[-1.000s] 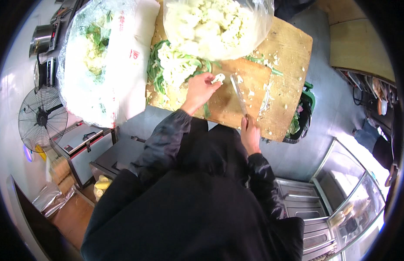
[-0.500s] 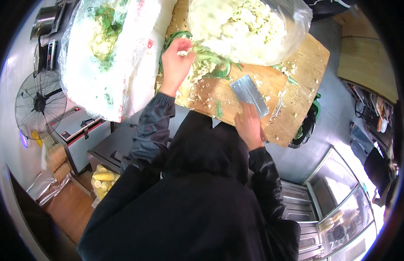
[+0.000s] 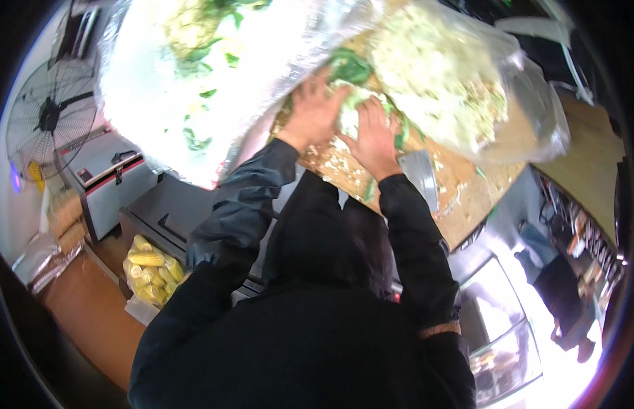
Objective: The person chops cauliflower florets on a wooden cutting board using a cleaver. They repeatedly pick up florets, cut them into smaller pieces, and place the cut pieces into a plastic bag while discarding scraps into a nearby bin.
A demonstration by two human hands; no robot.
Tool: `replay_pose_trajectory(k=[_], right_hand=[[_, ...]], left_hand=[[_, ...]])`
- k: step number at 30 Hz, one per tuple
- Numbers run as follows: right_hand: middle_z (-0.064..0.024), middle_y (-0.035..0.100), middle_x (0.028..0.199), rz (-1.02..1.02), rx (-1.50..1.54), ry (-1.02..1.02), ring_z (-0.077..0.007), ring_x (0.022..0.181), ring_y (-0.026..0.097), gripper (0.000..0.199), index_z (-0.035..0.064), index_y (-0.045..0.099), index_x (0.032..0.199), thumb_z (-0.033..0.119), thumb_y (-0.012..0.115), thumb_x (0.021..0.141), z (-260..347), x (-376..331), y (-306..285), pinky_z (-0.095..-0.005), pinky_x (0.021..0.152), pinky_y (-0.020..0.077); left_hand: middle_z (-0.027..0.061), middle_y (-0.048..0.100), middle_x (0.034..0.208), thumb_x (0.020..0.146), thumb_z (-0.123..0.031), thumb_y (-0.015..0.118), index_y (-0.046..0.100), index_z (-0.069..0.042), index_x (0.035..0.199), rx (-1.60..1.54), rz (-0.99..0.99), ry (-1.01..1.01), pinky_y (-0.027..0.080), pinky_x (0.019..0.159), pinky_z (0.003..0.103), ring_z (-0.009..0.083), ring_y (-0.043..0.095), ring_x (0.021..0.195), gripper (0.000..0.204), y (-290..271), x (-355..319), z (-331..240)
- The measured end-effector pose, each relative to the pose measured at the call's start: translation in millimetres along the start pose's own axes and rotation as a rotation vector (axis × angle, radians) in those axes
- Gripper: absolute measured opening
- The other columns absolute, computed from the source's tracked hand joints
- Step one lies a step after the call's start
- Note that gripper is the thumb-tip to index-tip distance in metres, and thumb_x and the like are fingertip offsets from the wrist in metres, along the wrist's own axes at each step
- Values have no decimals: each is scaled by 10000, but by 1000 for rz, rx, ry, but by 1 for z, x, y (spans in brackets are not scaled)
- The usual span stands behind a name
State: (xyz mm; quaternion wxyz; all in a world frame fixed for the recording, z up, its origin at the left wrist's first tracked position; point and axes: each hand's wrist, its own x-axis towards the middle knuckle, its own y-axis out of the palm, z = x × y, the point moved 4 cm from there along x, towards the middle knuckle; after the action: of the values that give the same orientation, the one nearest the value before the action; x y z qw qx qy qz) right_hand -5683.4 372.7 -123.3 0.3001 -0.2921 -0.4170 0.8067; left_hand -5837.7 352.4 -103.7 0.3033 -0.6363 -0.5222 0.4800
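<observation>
My left hand [image 3: 315, 114] and my right hand [image 3: 374, 136] press in from either side on a heap of pale cauliflower trimmings [image 3: 349, 109] on the wooden cutting board [image 3: 460, 194]. Their fingers are stretched and spread over the heap, not wrapped round it. Dark green leaves [image 3: 349, 66] lie just beyond my fingertips. A cleaver [image 3: 420, 180] with a broad grey blade rests on the board beside my right wrist, its handle hidden. Behind my right hand lies a clear bag of cut cauliflower florets [image 3: 436, 71].
To the left, a large clear plastic bag [image 3: 262, 75] holds whole cauliflower and leaves. A black fan [image 3: 49, 116] stands at far left. Bagged corn cobs [image 3: 152, 269] sit lower left. A glass display case [image 3: 501, 334] and another person [image 3: 559, 286] are at the right.
My right hand has let go of the cleaver and moved left to the trimmings. My left hand has come down onto them from the other side. The whole view has shifted.
</observation>
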Motion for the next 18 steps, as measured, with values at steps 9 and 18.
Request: replay_pose_trajectory(k=[9,18], right_hand=[[-107,500,1379,-84,29,-168,-355,1377,410,681,72,613,1235,325,913,679,-15,18,-8,-527,1038,437],[-101,531,1253,-80,115,-215,-388,1297,442,592,87,693,1102,285,944,603,-20,25,-4,-493,1052,425]], left_hand=[[189,378,1505,657,-200,881,543,-134,1280,-216,-1,269,510,1027,484,432,443,1356,712,10,11,14],[214,440,1454,661,-200,853,580,-138,1231,-497,50,221,528,907,489,460,604,1121,635,29,3,27]])
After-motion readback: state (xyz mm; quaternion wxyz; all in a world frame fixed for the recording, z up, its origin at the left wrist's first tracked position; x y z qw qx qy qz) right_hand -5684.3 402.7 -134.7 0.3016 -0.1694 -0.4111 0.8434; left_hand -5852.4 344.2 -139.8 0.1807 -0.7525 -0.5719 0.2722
